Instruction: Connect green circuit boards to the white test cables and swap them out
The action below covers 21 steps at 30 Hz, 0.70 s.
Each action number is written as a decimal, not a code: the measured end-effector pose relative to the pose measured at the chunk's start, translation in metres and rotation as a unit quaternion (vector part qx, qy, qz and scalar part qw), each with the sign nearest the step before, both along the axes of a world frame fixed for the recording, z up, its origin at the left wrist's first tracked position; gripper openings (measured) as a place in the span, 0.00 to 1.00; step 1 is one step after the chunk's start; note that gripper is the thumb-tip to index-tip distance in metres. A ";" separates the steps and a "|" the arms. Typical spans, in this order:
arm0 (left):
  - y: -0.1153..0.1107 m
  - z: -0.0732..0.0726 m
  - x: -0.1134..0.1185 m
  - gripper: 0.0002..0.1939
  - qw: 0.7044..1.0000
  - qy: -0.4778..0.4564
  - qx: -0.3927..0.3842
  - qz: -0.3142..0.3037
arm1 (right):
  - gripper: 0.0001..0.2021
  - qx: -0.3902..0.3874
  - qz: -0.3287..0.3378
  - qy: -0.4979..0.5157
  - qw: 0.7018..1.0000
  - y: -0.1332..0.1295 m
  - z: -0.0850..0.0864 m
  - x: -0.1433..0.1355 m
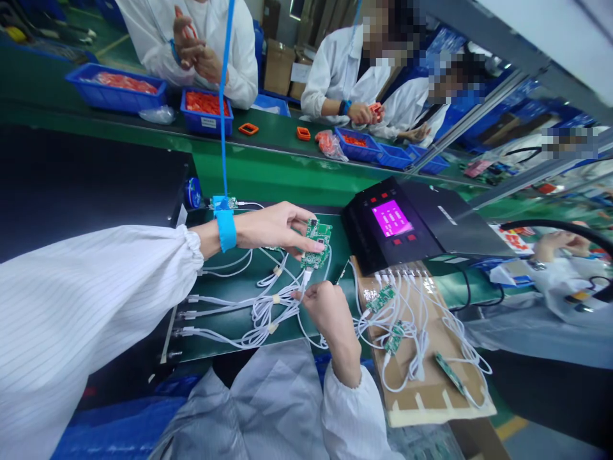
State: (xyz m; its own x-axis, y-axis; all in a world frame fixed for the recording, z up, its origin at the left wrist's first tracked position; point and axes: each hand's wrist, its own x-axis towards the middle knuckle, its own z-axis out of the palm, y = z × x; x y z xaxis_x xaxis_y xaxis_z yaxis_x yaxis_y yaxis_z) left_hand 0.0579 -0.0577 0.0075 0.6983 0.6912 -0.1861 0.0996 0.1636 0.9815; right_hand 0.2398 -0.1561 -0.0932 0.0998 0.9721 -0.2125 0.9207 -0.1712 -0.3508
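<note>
Bins [122,86] of orange parts, upper left. Bundled cables [268,313], left of centre to centre, on green bench [215,284]. Left hand [292,233], blue band at wrist, holds green board [316,246] at frame centre, thumb on its face. White plug [306,276] meets board's lower edge. Right hand [328,310], just below, narrow pinch at plug's cable. Black tester [421,220], magenta screen lit, right of centre; cabled boards [380,299] on cardboard [407,383], lower right.

Glossy black device casing [421,223]
</note>
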 end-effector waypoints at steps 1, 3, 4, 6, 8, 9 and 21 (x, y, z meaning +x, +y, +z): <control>0.000 0.000 0.000 0.25 1.000 -0.003 -0.001 0.000 | 0.11 -0.002 0.002 -0.006 1.000 0.000 -0.001 0.000; 0.001 0.000 -0.001 0.24 1.000 -0.009 -0.002 -0.002 | 0.09 -0.005 0.004 -0.011 1.000 -0.001 -0.002 -0.001; 0.001 0.000 -0.001 0.24 1.000 -0.011 -0.003 -0.005 | 0.08 -0.005 0.005 -0.009 1.000 -0.001 -0.003 -0.001; 0.001 -0.002 -0.001 0.25 1.000 -0.014 -0.004 -0.004 | 0.07 -0.001 0.009 0.001 1.000 -0.001 -0.003 -0.001; 0.002 -0.004 -0.001 0.27 1.000 -0.016 -0.002 0.007 | 0.08 0.000 0.014 0.028 1.000 -0.001 -0.002 0.000; 0.003 -0.005 -0.001 0.27 1.000 -0.015 0.000 0.013 | 0.09 -0.005 0.017 0.050 0.999 -0.001 -0.001 0.001; 0.010 -0.011 -0.002 0.20 0.997 0.005 0.045 0.057 | 0.18 -0.039 0.116 0.420 0.899 -0.002 -0.007 0.026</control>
